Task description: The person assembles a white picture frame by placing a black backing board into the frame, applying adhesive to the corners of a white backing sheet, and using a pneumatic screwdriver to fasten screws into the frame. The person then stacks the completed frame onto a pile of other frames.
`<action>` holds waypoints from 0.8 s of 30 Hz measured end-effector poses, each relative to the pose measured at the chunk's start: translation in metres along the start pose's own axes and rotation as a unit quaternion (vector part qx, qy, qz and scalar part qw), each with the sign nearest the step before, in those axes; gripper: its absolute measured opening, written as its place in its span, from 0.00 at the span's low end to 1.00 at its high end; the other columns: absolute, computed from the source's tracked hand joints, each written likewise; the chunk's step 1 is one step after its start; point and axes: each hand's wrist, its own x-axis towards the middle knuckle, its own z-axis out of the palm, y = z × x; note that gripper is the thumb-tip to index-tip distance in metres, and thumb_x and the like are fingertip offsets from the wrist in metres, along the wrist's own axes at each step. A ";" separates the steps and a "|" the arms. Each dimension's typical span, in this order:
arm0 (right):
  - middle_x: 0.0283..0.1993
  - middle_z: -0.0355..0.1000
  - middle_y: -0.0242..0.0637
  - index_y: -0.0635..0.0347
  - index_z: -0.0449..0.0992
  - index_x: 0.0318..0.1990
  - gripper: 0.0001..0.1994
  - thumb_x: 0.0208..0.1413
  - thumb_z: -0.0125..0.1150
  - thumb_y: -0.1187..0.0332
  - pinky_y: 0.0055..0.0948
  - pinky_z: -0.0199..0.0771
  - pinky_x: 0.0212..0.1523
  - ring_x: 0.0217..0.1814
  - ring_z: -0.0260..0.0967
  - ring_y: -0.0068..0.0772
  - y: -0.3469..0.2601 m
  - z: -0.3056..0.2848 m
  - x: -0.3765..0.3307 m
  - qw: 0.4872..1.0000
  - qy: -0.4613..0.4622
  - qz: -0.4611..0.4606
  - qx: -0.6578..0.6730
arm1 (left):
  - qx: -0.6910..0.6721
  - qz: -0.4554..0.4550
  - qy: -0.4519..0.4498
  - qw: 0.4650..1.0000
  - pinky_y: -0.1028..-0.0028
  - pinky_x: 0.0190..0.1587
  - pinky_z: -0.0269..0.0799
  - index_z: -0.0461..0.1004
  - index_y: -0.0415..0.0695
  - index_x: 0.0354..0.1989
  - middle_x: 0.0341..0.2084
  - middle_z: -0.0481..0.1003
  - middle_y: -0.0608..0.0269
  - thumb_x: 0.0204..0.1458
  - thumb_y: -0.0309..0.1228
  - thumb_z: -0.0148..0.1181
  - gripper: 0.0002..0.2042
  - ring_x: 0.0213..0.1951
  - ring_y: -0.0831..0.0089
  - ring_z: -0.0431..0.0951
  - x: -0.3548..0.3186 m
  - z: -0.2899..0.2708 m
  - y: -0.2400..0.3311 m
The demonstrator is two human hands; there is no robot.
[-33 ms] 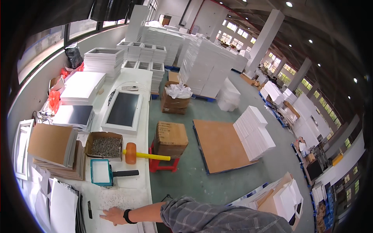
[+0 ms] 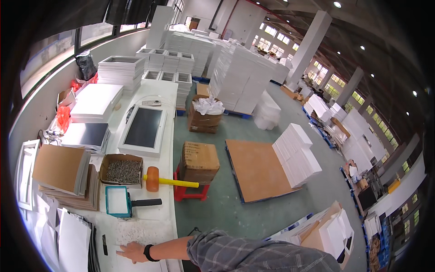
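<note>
My right hand (image 2: 132,252) lies on the near part of the white worktable (image 2: 156,226), its fingers stretched out and apart, holding nothing. A dark band circles that wrist, and the arm in a grey plaid sleeve comes in from the lower right. Just left of the fingertips is a slim black strip-like tool (image 2: 104,245). Farther up the table lie a teal-rimmed tray-like tool with a black handle (image 2: 118,201) and a mallet (image 2: 153,178) with an orange head and yellow handle. Beside the mallet, an open cardboard box (image 2: 121,171) holds many small metal pieces. My left hand is out of view.
A white-framed dark panel (image 2: 142,131) lies farther along the table. Brown boards (image 2: 61,167) and dark-edged sheets (image 2: 74,242) are stacked at the left. Right of the table, a carton (image 2: 199,161) rests on a red stool (image 2: 192,192), near a board-covered pallet (image 2: 258,170).
</note>
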 end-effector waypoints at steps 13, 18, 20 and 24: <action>0.55 0.68 0.53 0.62 0.63 0.70 0.42 0.46 0.75 0.68 0.48 0.76 0.44 0.47 0.75 0.56 0.002 0.009 0.001 0.999 0.049 0.005 0.017 | -0.018 0.067 0.199 0.978 0.33 0.64 0.63 0.49 0.35 0.77 0.73 0.52 0.27 0.47 0.73 0.62 0.61 0.73 0.32 0.54 0.198 -0.024 0.095; 0.60 0.68 0.54 0.59 0.63 0.71 0.45 0.43 0.79 0.64 0.48 0.78 0.45 0.47 0.77 0.55 0.004 0.013 -0.001 0.998 0.056 0.019 0.013 | 0.017 0.043 0.140 0.989 0.30 0.63 0.62 0.45 0.40 0.79 0.73 0.49 0.27 0.42 0.74 0.66 0.65 0.73 0.29 0.51 0.211 -0.042 0.110; 0.60 0.68 0.54 0.57 0.63 0.71 0.45 0.43 0.79 0.63 0.48 0.78 0.44 0.48 0.78 0.55 0.009 0.010 -0.002 0.998 0.047 0.032 0.009 | 0.034 0.031 0.127 0.991 0.32 0.61 0.65 0.49 0.40 0.77 0.72 0.53 0.29 0.44 0.69 0.69 0.60 0.71 0.31 0.56 0.212 -0.051 0.121; 0.57 0.69 0.53 0.50 0.66 0.70 0.37 0.52 0.73 0.59 0.49 0.77 0.46 0.52 0.75 0.57 0.000 -0.014 -0.006 0.994 0.036 0.003 0.103 | -0.089 -0.048 0.050 0.994 0.25 0.65 0.51 0.37 0.35 0.79 0.76 0.37 0.25 0.24 0.57 0.85 0.76 0.76 0.27 0.37 0.216 -0.060 0.115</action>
